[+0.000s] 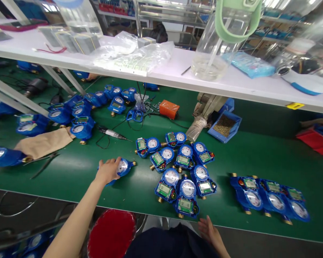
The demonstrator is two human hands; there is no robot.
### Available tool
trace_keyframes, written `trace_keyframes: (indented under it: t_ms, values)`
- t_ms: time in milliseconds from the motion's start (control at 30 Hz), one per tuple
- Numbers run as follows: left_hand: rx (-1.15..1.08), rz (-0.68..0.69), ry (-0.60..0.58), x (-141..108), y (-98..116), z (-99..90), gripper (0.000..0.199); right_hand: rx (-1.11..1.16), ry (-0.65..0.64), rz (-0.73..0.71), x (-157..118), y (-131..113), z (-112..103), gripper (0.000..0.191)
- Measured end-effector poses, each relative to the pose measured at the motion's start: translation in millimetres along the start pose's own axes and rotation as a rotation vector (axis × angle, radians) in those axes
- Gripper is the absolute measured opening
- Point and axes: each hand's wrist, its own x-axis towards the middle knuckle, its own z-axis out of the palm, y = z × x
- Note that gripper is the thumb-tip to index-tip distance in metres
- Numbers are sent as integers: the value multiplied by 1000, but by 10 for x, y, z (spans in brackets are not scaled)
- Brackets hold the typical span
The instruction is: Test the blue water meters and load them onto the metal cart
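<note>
Left hand [109,170] closed over a blue meter with round white dial and brass end [124,166], on the smooth green desk [70,175], nearer me than a slim grey-and-black screwdriver [113,133]. Right hand [208,229] open, fingers extended, at the front edge, just beside clustered blue meters with green circuit boards [171,176].
</note>
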Motion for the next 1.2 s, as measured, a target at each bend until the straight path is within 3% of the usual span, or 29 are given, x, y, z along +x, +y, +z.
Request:
trace_keyframes:
  t_ms: [200,333,467,667,867,967,1200]
  values:
    - [-20,6,85,-112,557,69,86,8,-19,9,186,254,-64,47]
    - [-31,-33,110,-79,875,14,84,-51,-83,-12,198,239,-44,49]
    - [-49,-29,107,-30,1057,-60,83,-87,-78,-38,80,161,-19,54]
    - [-47,-47,127,10,1190,-87,85,-31,-89,-61,-67,114,-49,46]
    - [-94,-65,135,-25,1215,-67,85,4,-78,-70,75,308,-175,56]
    - [-131,-83,166,-103,1242,-90,76,3,-76,-61,119,350,-208,56]
    - [-318,-211,513,-506,1273,-223,47,65,-29,-54,207,423,-235,54]
